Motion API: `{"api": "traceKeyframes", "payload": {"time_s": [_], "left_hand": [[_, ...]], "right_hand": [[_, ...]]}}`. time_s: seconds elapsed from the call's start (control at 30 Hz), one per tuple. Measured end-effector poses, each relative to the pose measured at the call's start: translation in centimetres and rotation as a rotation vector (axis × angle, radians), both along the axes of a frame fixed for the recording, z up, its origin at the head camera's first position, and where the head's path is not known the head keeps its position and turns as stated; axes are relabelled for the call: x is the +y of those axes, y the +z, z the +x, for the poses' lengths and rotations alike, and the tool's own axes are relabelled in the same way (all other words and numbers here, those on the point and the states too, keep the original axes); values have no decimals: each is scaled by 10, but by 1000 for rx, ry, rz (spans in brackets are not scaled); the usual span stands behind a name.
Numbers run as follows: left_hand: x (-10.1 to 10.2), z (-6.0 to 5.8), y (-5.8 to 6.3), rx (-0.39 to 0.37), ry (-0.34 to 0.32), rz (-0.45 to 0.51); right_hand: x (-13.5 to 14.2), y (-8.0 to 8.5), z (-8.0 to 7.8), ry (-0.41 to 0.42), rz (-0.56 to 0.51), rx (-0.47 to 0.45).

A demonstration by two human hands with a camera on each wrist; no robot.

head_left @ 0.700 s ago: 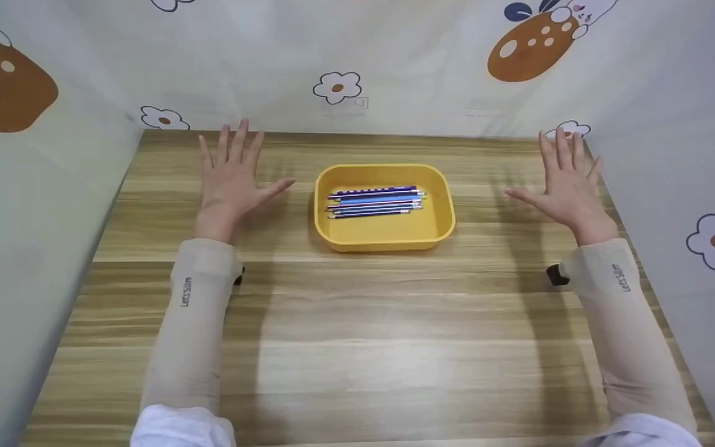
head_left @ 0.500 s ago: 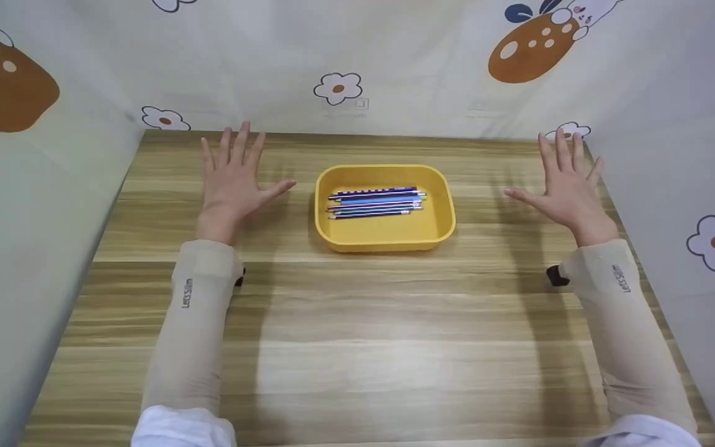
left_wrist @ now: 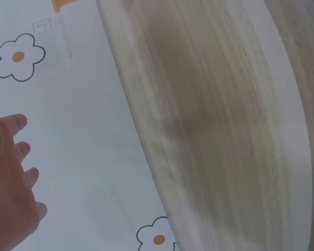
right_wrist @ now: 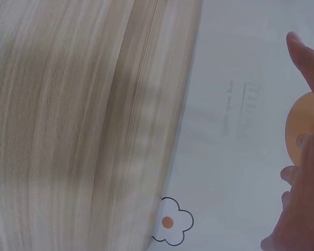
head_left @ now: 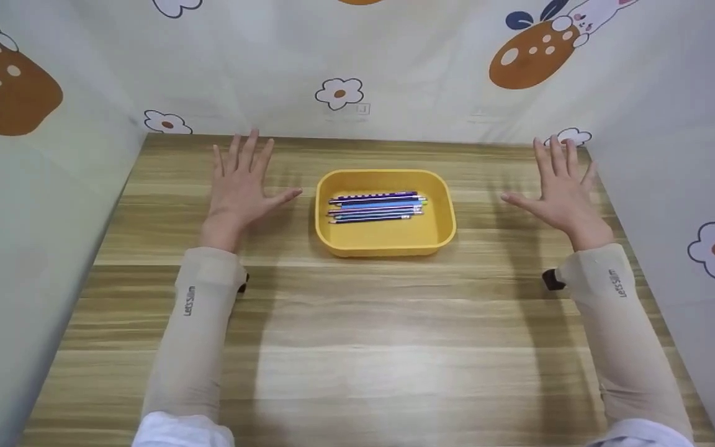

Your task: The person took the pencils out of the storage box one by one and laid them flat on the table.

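Note:
In the head view a yellow tray (head_left: 382, 239) sits toward the back of the table. Several pencils (head_left: 376, 208) lie side by side in it, mostly blue and purple, running left to right. To the tray's left, my left hand (head_left: 238, 192) is spread with straight fingers and holds nothing. My right hand (head_left: 562, 198) is spread likewise on the tray's other side, its thumb pointing toward the tray. Neither hand touches the tray. Each wrist view catches part of its hand at the edge: the left hand (left_wrist: 10, 183) and the right hand (right_wrist: 306, 183).
The wood-grain table (head_left: 388, 347) is bordered at the back and both sides by pale curtains (head_left: 419, 62) printed with flowers and orange fruit shapes. Black wrist cameras (head_left: 553, 279) stick out from the sleeves.
The left hand has shifted slightly right and the right hand slightly left, both a little nearer the tray. The whole head view has dropped slightly. Tray and pencils stay put.

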State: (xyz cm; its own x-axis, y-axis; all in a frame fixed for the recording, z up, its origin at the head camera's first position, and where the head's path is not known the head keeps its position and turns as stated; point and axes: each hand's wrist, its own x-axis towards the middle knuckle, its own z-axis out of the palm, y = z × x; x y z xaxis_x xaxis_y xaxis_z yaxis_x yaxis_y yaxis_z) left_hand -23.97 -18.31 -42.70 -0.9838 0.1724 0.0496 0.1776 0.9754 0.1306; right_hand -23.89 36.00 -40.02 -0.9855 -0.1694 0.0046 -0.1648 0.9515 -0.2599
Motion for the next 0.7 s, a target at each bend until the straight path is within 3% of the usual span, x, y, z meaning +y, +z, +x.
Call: {"api": "traceKeyframes", "payload": {"time_s": [0.7], "left_hand": [[18, 1, -3, -4, -69, 52]], "right_hand": [[0, -7, -1, 2, -25, -21]]}}
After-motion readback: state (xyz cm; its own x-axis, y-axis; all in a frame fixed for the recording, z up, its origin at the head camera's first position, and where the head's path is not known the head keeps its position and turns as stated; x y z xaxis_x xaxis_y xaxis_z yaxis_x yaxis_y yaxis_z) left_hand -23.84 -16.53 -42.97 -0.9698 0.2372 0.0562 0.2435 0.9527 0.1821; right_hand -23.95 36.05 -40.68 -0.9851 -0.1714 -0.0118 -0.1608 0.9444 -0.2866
